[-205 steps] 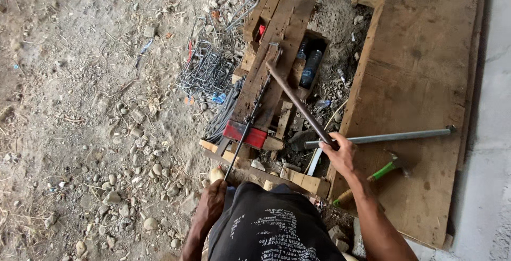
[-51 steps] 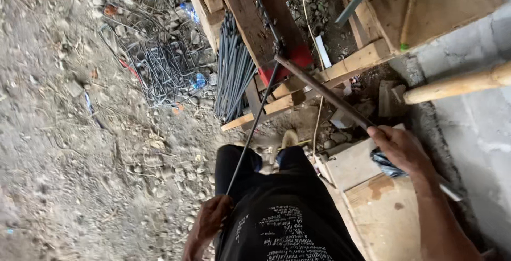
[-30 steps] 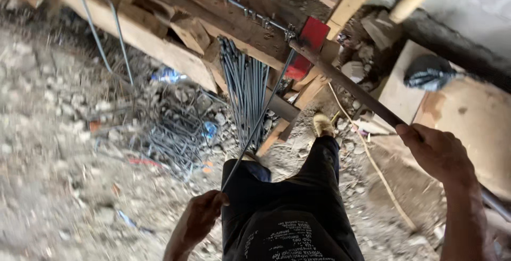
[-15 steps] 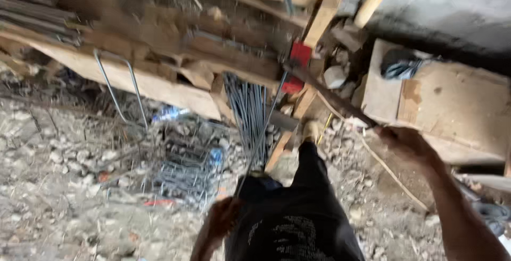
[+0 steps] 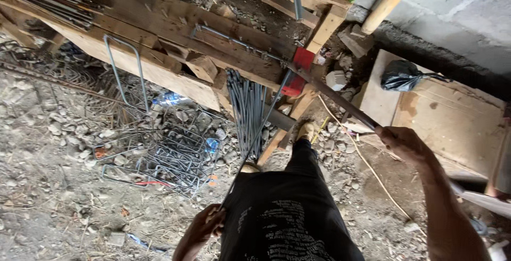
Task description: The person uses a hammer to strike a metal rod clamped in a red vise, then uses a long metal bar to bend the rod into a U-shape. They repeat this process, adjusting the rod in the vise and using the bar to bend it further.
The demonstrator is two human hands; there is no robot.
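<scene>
Head view, looking down: the right hand (image 5: 405, 143) has its fingers wrapped tight around the near end of a long dark lever bar (image 5: 340, 100), which slants up and left to a red block (image 5: 299, 70) fixed on the edge of the rough plank table (image 5: 159, 32). The left hand (image 5: 205, 225), low beside the person's black shirt, closes its fingers on the near end of a thin steel rod (image 5: 255, 136); the rod runs up to the same red block, where it meets the bar. Just below the table edge a bundle of straight rods (image 5: 246, 113) leans down to the gravel ground (image 5: 53, 186). Left of it, bent rectangular wire stirrups (image 5: 170, 152) lie piled on the gravel. A black plastic bag (image 5: 402, 75) sits on a plywood sheet (image 5: 452, 122) to the right.
</scene>
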